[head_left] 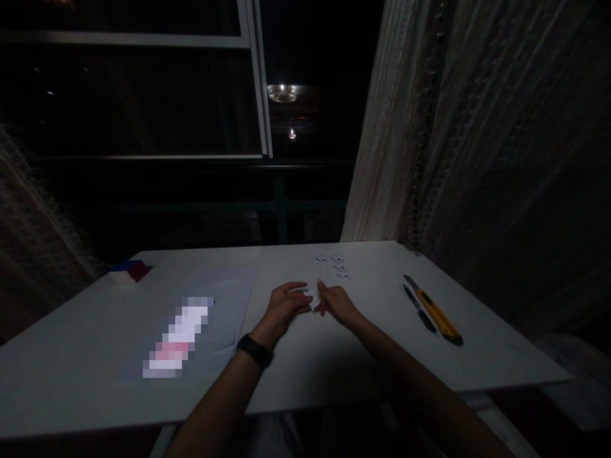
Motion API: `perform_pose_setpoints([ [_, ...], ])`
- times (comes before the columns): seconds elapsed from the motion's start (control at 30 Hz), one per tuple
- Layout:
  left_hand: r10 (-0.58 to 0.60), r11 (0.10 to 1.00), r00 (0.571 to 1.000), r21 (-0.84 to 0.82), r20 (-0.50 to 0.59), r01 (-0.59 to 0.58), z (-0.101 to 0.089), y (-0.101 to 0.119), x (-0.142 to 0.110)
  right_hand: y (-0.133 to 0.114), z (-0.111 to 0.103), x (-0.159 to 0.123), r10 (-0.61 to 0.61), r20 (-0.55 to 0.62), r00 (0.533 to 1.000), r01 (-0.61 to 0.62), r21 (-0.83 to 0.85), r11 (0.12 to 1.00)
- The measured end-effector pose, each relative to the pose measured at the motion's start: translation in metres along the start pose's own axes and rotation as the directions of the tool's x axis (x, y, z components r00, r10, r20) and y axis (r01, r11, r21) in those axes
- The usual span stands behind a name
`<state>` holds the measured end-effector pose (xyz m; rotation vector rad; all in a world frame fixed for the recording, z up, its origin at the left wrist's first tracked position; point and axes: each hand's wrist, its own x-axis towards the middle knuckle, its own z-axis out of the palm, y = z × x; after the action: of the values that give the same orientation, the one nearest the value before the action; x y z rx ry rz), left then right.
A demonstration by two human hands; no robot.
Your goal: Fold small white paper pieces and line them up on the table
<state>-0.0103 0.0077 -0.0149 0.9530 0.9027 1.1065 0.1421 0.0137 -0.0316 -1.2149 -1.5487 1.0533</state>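
Near the middle of the desk point(377, 286), the left hand point(282, 304) and right hand point(340, 301) each have their grip clamped on a small white paper piece point(313, 298), while several similar paper bits point(338, 268) lie already set down beyond, far side.

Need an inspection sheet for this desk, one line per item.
Surface: white table, dimly lit.
Job's things: small white piece, pinched between both hands; similar small pieces lie beyond it.
Clutter: multicoloured cube, paper sheets with a pixelated patch over them, black pen beside yellow cutter.
Hands: left hand and right hand meet at the piece; dark band on left wrist.
Cables: nothing seen.
Surroundings: curtains, window frame, dark beyond.
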Motion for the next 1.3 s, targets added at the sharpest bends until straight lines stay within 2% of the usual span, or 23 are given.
perform_pose_setpoints([
  [0.1,-0.042,0.999,0.997,0.026,0.064,0.041,0.0006,0.0009,-0.0028,0.001,-0.001,-0.0001,-0.054,-0.009,0.998,0.053,-0.069,0.996],
  [0.27,-0.095,0.994,0.987,0.065,0.128,0.087,0.0,-0.0012,-0.0043,0.0058,-0.0031,0.0001,-0.137,0.135,0.981,0.151,-0.101,0.983],
  [0.43,-0.121,0.991,0.983,0.065,0.136,0.113,-0.0017,0.0006,-0.0039,0.0052,-0.0015,-0.0019,-0.157,0.09,0.984,0.166,-0.103,0.981],
  [0.67,-0.071,0.996,0.994,0.064,0.078,0.066,-0.0052,0.001,-0.0014,0.0025,-0.0021,-0.005,-0.067,0.163,0.984,0.085,-0.104,0.991],
  [0.77,-0.062,0.996,0.994,0.075,0.087,0.056,-0.005,0.0009,-0.0009,0.0034,-0.003,-0.0045,-0.054,0.19,0.98,0.071,-0.085,0.994],
  [0.93,-0.039,0.996,0.995,0.081,0.092,0.031,-0.0033,0.0017,-0.0019,0.003,-0.0006,-0.0039,-0.014,0.148,0.989,0.013,0.003,1.0],
  [1.03,-0.048,0.997,0.993,0.072,0.11,0.04,-0.0039,0.0016,-0.002,0.0016,0.0009,-0.0046,-0.027,0.148,0.989,0.022,0.033,0.999],
  [1.2,-0.069,0.995,0.99,0.084,0.121,0.059,-0.0049,0.0018,-0.0023,-0.0015,0.0002,-0.0053,-0.021,0.147,0.989,0.018,0.025,1.0],
  [1.3,-0.066,0.996,0.991,0.073,0.115,0.058,-0.0042,0.0018,-0.002,-0.0003,0.0013,-0.0038,-0.007,0.104,0.995,0.005,0.024,1.0],
])
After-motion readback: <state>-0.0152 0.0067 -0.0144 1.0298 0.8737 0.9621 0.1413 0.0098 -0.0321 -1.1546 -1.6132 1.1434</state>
